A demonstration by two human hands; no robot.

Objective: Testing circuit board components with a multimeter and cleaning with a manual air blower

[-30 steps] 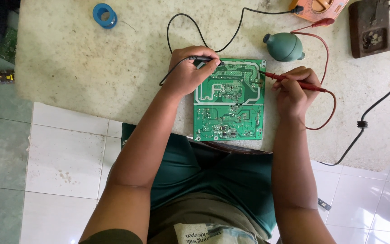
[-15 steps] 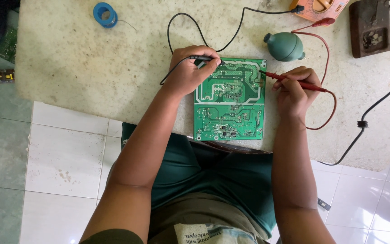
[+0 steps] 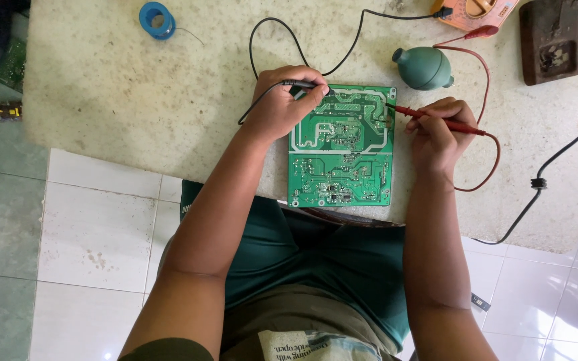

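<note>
Green circuit board [image 3: 340,147] lies flat at table [image 3: 135,100] near edge, centre frame. Left hand [image 3: 282,107] at board's 10 o'clock corner, fingers pinched on black probe [image 3: 302,85]. Right hand [image 3: 439,134] at 3 o'clock, pinching red probe [image 3: 436,120], tip touching board's right edge. Teal bulb [image 3: 425,67] at 1 o'clock, blue spool [image 3: 156,19] far at 11.
</note>
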